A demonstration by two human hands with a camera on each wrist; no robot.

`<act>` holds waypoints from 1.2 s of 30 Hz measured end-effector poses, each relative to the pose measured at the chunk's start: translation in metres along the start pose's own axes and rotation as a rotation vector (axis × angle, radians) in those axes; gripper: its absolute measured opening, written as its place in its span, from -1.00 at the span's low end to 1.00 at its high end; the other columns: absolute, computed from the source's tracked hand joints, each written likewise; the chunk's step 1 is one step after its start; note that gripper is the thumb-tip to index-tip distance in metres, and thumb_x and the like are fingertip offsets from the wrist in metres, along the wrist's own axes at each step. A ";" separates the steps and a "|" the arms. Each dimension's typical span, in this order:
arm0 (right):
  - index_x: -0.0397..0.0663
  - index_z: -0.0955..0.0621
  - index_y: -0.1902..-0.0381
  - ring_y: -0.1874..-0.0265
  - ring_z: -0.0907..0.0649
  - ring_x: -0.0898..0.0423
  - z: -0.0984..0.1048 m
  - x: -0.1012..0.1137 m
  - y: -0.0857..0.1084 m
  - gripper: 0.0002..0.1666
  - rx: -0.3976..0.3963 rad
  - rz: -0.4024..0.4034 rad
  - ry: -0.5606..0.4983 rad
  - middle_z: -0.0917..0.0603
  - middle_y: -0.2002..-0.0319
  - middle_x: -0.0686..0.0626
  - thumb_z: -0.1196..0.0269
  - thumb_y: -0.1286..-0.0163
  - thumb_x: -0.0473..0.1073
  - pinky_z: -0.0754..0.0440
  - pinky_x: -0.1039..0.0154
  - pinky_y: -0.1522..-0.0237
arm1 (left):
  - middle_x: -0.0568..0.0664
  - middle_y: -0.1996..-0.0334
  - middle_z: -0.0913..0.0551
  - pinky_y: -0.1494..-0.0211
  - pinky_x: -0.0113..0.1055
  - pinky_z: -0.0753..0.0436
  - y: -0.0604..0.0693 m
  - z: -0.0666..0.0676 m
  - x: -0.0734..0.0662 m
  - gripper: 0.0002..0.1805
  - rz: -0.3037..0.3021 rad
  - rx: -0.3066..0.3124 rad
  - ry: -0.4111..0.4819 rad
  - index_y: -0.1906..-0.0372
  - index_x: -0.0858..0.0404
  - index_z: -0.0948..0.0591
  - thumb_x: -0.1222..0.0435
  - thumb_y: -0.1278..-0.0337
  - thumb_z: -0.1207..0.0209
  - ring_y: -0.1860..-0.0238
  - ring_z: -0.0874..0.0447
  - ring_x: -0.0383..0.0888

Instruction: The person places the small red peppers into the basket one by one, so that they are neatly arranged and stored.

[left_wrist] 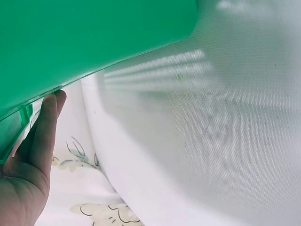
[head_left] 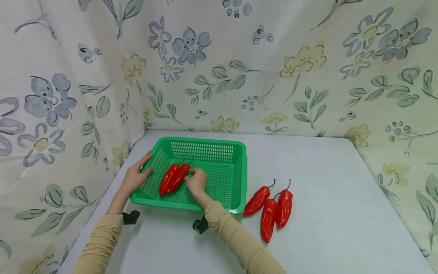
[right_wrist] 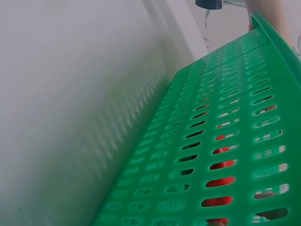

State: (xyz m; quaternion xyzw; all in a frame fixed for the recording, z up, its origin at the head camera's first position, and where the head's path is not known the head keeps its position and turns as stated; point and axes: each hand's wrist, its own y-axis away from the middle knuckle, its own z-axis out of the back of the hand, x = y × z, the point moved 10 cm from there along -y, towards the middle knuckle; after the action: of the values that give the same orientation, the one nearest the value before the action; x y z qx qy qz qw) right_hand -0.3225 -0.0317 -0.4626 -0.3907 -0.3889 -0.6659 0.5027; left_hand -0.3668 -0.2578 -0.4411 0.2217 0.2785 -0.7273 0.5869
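My left hand (head_left: 133, 178) grips the left rim of a green plastic basket (head_left: 242, 171), thumb over the inner side and fingers outside. In the left wrist view, the left hand (left_wrist: 40, 146) is at the edge of the smooth green wall. Inside the basket, two glossy red peppers (head_left: 168, 178) with thin dark stems lie side by side on the left. Over the basket floor, my right hand (head_left: 197, 182) has its thumb and curled fingers on the upper right pepper (head_left: 179, 179). Through the slots in the right wrist view, a red pepper (right_wrist: 217, 201) shows in part.
To the right of the basket, three more red peppers (head_left: 268, 219) lie close together on the white table (head_left: 328, 198). A curtain with printed flowers (head_left: 226, 83) hangs behind the table and at both sides. Dark wrist cameras (head_left: 200, 225) sit under both forearms.
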 end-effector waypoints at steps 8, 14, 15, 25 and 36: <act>-0.27 -0.64 0.01 0.12 -0.65 -0.04 0.003 -0.004 0.003 -0.66 0.051 -0.022 -0.027 -0.68 0.08 -0.16 -0.23 -0.22 -0.37 -0.66 0.28 0.28 | 0.09 -0.47 -0.14 -0.38 0.23 -0.20 0.000 -0.003 -0.002 -0.41 -0.003 0.005 -0.017 -0.43 0.22 -0.24 0.30 -0.33 -0.04 -0.43 -0.10 0.25; -0.29 -0.62 -0.01 0.11 -0.65 -0.05 0.009 -0.004 0.002 -0.65 0.074 -0.013 -0.046 -0.67 0.06 -0.18 -0.23 -0.24 -0.35 -0.67 0.25 0.23 | 0.09 -0.46 -0.15 -0.36 0.23 -0.21 0.001 0.000 -0.001 -0.41 -0.019 -0.006 -0.018 -0.43 0.23 -0.24 0.30 -0.33 -0.05 -0.42 -0.11 0.26; -0.30 -0.61 -0.01 0.10 -0.64 -0.06 0.010 -0.004 0.002 -0.65 0.080 -0.012 -0.049 -0.67 0.06 -0.19 -0.23 -0.25 -0.34 -0.67 0.25 0.22 | 0.09 -0.47 -0.14 -0.36 0.23 -0.21 0.001 0.000 -0.001 -0.41 -0.022 -0.005 -0.019 -0.43 0.23 -0.23 0.30 -0.33 -0.04 -0.42 -0.11 0.27; -0.26 -0.57 -0.10 0.14 -0.66 0.00 0.021 0.002 0.008 -0.56 0.175 -0.018 -0.068 -0.65 -0.01 -0.21 -0.27 -0.25 -0.25 -0.63 0.32 0.32 | 0.10 -0.46 -0.15 -0.32 0.26 -0.24 0.001 0.000 -0.001 -0.40 -0.033 -0.001 -0.012 -0.43 0.23 -0.23 0.30 -0.33 -0.05 -0.41 -0.13 0.28; -0.23 -0.51 -0.18 -0.02 -0.60 -0.10 0.030 0.005 0.013 -0.46 0.264 0.023 -0.115 -0.60 -0.09 -0.25 -0.28 -0.26 -0.16 -0.65 0.17 0.13 | 0.11 -0.46 -0.15 -0.34 0.24 -0.23 0.000 0.001 -0.002 -0.40 -0.036 -0.003 -0.008 -0.43 0.23 -0.23 0.31 -0.32 -0.05 -0.41 -0.13 0.27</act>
State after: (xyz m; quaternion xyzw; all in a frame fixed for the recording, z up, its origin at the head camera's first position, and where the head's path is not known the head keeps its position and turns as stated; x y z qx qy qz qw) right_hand -0.3072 -0.0093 -0.4445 -0.3634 -0.4966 -0.5797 0.5341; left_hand -0.3660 -0.2571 -0.4389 0.2130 0.2810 -0.7381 0.5752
